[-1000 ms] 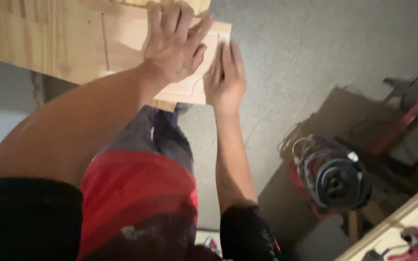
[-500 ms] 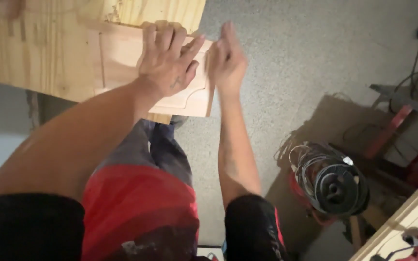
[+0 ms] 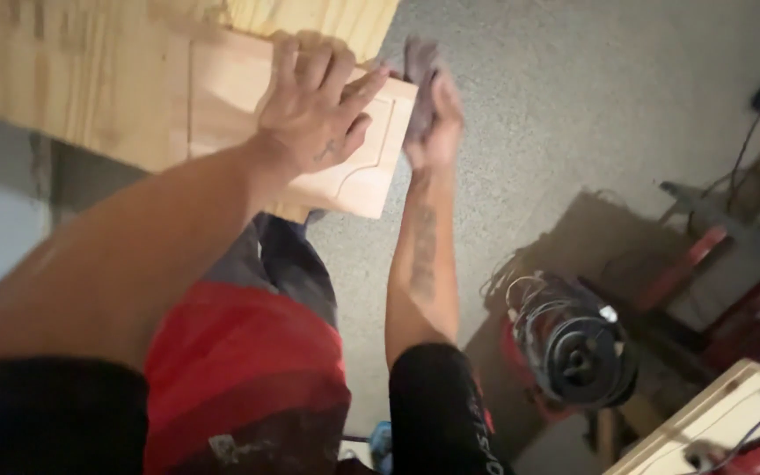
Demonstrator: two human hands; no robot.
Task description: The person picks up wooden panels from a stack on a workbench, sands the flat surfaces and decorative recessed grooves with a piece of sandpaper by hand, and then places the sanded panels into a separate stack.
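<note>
The left hand (image 3: 314,105) presses flat and open on the wooden panel (image 3: 358,171) at the bench (image 3: 72,88) corner; the right hand (image 3: 431,110) grips a grey pad (image 3: 417,60) against the panel's edge, apparently mid-sanding.

One head-worn camera looks steeply down, close over the workbench (image 3: 63,79).

A small wooden panel (image 3: 345,149) with a routed groove is pressed flat onto a plywood bench (image 3: 72,79) by the left hand (image 3: 314,105), fingers spread toward twelve o'clock. The panel's edge at three o'clock is met by the right hand (image 3: 431,110), which is blurred. A coil of cable (image 3: 573,347) is seen on the grey floor (image 3: 573,97) at four o'clock.
</note>
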